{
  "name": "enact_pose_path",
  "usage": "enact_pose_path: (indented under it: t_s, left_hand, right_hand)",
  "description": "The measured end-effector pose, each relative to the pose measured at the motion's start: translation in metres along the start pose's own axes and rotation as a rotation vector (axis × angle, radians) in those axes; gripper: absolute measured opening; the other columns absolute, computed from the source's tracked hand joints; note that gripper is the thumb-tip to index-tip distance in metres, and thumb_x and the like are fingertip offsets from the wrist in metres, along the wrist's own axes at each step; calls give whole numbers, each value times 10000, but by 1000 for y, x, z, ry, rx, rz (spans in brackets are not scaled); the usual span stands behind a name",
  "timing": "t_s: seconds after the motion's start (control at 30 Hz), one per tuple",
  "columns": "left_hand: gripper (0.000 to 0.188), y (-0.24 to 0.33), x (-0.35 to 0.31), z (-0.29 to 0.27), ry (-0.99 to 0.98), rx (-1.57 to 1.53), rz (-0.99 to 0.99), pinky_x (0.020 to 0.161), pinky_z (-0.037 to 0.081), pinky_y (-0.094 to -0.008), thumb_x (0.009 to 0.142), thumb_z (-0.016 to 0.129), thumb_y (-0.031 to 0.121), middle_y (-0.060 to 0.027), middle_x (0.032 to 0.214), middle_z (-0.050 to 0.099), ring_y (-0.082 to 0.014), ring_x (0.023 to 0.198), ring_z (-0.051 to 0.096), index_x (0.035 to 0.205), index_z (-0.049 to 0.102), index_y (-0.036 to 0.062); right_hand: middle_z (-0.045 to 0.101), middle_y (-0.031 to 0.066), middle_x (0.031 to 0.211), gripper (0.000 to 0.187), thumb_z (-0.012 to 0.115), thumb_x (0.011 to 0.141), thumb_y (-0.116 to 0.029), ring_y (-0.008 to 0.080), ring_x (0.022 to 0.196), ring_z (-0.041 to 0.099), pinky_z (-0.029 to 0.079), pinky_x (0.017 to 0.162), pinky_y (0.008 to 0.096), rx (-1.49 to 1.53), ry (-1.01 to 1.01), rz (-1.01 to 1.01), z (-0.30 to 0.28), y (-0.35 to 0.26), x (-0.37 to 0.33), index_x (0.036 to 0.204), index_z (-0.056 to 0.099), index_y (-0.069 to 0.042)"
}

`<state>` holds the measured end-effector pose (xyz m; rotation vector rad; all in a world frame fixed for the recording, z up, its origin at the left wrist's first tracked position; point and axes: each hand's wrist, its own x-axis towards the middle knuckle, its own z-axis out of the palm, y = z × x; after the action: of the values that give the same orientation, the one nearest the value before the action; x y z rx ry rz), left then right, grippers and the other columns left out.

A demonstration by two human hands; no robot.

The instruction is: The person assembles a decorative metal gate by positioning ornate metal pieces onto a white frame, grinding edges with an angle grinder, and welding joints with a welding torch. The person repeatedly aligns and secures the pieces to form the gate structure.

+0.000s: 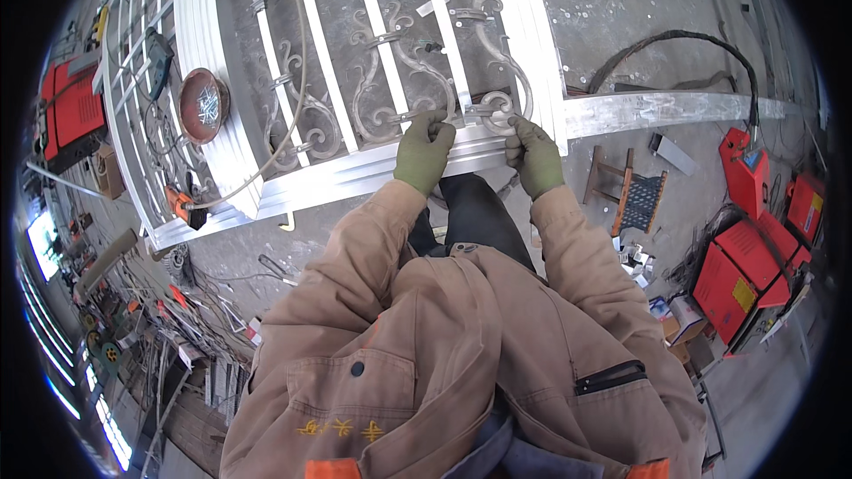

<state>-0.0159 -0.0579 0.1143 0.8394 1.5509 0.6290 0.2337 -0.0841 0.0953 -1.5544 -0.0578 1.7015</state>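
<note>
Concrete floor (621,31) below a silvery frame (524,13). Scroll ornament (489,110) sits at the near rail (337,173), between the hands; may end up crooked if a gloved grip slips. Dull grey, curled. Left hand (424,153): fingers curled, hold unclear. Right hand (535,157): fingers bent toward the ornament, pinch can't be confirmed. Reddish bowl (188,108) of fasteners (208,106) farther left.

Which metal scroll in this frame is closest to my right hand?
The rightmost metal scroll, beside the frame's wide right rail; every other one lies farther left, away from your right hand.
</note>
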Motion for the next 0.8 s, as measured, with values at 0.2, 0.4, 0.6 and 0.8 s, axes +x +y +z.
enact_pose_path:
  t_s: [0.2,0.4,0.6,0.8]
  left_hand:
    - [357,-34,24,4,144,375,14,985,636,-425,1099,752,242,-192,1176,870,-307,1083,829,1355,818,1]
    - [330,-44,38,9,246,520,50,1016,643,-460,1103,695,210,-233,1214,875,-388,1140,848,1331,831,13]
    - [295,-54,50,3,262,407,-31,1050,625,-545,1096,663,229,-235,1225,868,-465,1175,817,1272,849,84]
    - [331,-51,61,5,264,472,-12,1046,637,-492,1103,686,227,-242,1237,873,-417,1163,840,1336,841,48]
  right_hand:
    - [687,9,834,304,750,1207,-315,96,650,552,431,582,277,-86,21,-11,4,-1,54,1342,788,-46]
    - [702,12,839,269,743,1203,-305,92,645,549,429,574,266,-119,6,65,1,-3,67,1277,772,-47]
    - [765,44,899,261,691,1220,-282,101,677,623,460,569,265,-165,84,109,12,-5,71,1272,771,-39]
    - [813,49,997,265,608,1253,-278,128,739,711,500,554,287,-348,203,192,22,-10,83,1354,753,-80]
